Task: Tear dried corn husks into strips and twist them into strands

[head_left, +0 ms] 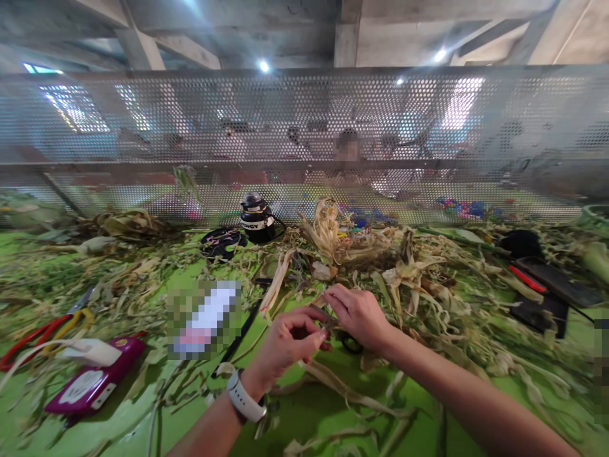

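My left hand (295, 343), with a white watch (245, 397) on its wrist, has thumb and fingers pinched together near the middle of the table. Close against its fingertips is my right hand (359, 314), bent over with its fingers closed and pointing down. A thin, dark greyish piece shows between the two hands, too small and covered to name. Just below my right hand lies a black loop (352, 343). A dried corn husk strip (340, 387) stretches over the green table beneath my hands. Beyond them stands a bundle of dried husks (328, 235).
Scissors (71, 320) and a purple power bank (98, 377) lie at left, near a blurred-out phone-like object (207, 317). A black bottle (257, 219) stands before a perforated metal screen (304, 127), with people behind it. Dark devices (547, 285) lie right. Husk scraps cover much of the table.
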The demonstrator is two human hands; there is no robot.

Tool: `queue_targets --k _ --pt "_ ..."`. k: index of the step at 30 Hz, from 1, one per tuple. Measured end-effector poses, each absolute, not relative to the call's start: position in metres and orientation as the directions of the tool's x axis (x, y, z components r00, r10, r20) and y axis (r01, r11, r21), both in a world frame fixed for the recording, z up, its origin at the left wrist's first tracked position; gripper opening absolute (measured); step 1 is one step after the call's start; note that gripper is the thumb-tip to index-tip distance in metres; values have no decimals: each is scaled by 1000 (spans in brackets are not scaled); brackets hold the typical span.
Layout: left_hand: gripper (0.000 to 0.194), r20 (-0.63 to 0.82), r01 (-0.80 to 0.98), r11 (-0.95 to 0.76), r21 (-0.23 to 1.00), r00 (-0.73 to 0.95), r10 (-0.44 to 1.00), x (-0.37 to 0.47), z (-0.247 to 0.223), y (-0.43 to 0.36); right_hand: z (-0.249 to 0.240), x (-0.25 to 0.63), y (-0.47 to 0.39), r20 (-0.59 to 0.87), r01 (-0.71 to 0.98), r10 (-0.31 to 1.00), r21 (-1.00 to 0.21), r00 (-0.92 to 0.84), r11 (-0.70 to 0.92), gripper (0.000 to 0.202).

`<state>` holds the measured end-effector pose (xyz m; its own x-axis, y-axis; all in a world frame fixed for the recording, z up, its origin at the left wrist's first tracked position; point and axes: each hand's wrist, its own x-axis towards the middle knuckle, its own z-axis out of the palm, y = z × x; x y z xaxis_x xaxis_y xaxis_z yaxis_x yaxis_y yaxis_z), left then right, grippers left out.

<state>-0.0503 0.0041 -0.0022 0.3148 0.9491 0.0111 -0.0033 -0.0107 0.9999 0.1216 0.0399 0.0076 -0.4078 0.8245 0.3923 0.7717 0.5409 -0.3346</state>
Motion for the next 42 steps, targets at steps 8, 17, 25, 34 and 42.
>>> queue_targets --k 8,17,25,34,42 --pt "19 -63 -286 151 946 296 953 -52 -5 6 8 122 39 435 740 793 -337 -426 582 29" --pt "17 11 -405 86 910 231 973 -49 -11 12 9 122 38 503 676 748 -368 -432 638 28" --pt "20 -95 -316 203 927 326 941 -47 -10 14 10 124 38 526 651 738 -390 -423 651 27" --pt "14 -45 -264 83 961 146 988 -49 -8 16 5 129 55 308 384 894 -821 -324 422 25" --pt "9 101 -89 -85 992 201 974 -52 -2 15 3 128 59 210 283 928 -911 -308 300 23"
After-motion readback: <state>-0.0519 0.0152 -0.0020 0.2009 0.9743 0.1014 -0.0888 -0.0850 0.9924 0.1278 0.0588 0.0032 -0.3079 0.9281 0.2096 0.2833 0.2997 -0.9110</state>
